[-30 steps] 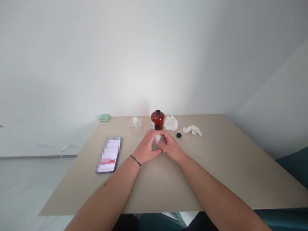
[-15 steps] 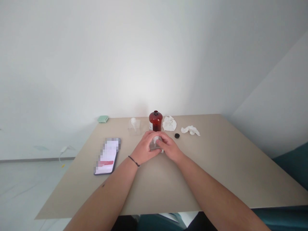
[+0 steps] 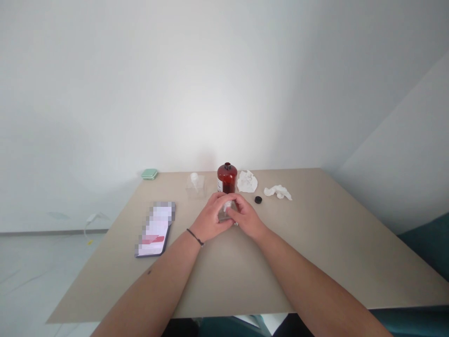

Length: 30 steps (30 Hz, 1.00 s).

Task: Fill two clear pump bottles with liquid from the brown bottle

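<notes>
Left hand (image 3: 211,218) and right hand (image 3: 248,217) closed on clear pump bottle (image 3: 226,214), held between them — amber bottle (image 3: 227,178) just behind, black cap (image 3: 258,200) beyond right hand, second clear bottle (image 3: 196,186) beyond left.

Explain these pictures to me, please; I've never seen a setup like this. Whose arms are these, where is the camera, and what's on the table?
No machine here: these are a person's own bare arms. The camera is worn on their head, looking forward and down, so you see roughly what they see. Their left hand and right hand hold a small clear container with a white top between them, above the beige table. Beyond stand an uncapped amber bottle and a clear square bottle with a white pump. Also lying there are a black cap, crumpled white tissues, a phone with its screen blurred out, and a flat green case.
</notes>
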Each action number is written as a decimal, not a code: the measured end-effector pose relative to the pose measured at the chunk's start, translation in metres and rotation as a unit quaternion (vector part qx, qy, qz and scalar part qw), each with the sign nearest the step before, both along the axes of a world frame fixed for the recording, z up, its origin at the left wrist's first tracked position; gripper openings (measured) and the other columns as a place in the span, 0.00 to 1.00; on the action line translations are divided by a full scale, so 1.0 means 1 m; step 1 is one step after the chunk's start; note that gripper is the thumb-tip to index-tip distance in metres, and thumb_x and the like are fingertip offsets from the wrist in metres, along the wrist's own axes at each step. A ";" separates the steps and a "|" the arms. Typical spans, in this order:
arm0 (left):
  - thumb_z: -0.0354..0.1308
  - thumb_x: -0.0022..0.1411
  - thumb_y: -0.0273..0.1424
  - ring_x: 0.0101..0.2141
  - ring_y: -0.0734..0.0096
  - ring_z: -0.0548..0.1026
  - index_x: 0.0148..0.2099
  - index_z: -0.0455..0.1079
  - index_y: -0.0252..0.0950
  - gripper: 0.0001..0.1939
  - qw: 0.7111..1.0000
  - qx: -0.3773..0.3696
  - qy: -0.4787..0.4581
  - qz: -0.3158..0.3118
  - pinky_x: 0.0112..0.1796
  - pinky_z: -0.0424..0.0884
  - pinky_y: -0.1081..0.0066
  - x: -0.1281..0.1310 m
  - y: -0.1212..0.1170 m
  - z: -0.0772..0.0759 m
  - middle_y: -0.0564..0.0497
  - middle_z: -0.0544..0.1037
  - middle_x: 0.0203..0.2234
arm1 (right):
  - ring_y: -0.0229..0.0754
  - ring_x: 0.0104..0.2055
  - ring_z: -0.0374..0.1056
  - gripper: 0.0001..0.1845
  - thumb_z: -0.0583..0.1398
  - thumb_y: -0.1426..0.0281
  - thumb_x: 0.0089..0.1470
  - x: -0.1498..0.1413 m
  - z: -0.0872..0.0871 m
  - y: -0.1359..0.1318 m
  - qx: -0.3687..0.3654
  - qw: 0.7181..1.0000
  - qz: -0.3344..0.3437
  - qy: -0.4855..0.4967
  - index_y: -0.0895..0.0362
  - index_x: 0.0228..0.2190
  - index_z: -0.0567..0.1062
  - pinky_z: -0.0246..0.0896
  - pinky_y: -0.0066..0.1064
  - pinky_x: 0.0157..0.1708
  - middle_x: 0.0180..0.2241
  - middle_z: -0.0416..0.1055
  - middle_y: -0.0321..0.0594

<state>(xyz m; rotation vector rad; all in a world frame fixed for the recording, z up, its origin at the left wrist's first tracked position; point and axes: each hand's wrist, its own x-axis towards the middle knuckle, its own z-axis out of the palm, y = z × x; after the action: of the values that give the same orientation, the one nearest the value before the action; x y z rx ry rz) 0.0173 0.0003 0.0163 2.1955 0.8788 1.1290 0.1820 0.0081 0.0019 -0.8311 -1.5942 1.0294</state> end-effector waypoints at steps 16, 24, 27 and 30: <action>0.62 0.52 0.20 0.56 0.55 0.67 0.61 0.62 0.44 0.35 1.000 -0.001 -0.011 -0.005 0.59 0.64 0.52 0.001 -0.001 0.002 0.45 0.65 0.53 | 0.47 0.53 0.67 0.15 0.60 0.64 0.57 0.001 0.007 -0.003 0.011 1.000 0.004 -0.020 0.52 0.46 0.73 0.59 0.43 0.56 0.48 0.72 0.41; 0.62 0.52 0.20 0.56 0.56 0.67 0.62 0.61 0.44 0.36 1.000 -0.008 -0.007 -0.004 0.59 0.65 0.53 0.000 0.000 0.001 0.45 0.64 0.54 | 0.47 0.49 0.69 0.17 0.64 0.64 0.53 -0.001 0.005 -0.001 -0.016 1.000 -0.012 -0.007 0.53 0.45 0.71 0.62 0.43 0.53 0.45 0.73 0.40; 0.63 0.53 0.21 0.56 0.55 0.67 0.61 0.62 0.44 0.34 1.000 -0.002 -0.007 -0.003 0.59 0.65 0.52 0.000 0.000 0.001 0.44 0.65 0.54 | 0.47 0.54 0.66 0.15 0.60 0.65 0.56 0.001 0.007 -0.002 0.007 1.000 0.004 -0.023 0.52 0.46 0.73 0.58 0.43 0.58 0.49 0.72 0.41; 0.63 0.53 0.21 0.57 0.55 0.67 0.61 0.62 0.44 0.34 1.000 0.002 -0.007 -0.003 0.60 0.64 0.51 0.000 0.000 0.001 0.45 0.65 0.54 | 0.47 0.55 0.66 0.14 0.59 0.66 0.57 0.002 0.008 -0.002 0.009 0.999 0.004 -0.032 0.53 0.45 0.74 0.57 0.43 0.58 0.49 0.71 0.41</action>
<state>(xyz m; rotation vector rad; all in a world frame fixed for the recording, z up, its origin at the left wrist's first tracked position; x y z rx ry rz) 0.0177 0.0004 0.0171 2.1894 0.8635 1.1415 0.1836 0.0062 0.0099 -0.8528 -1.6596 1.0008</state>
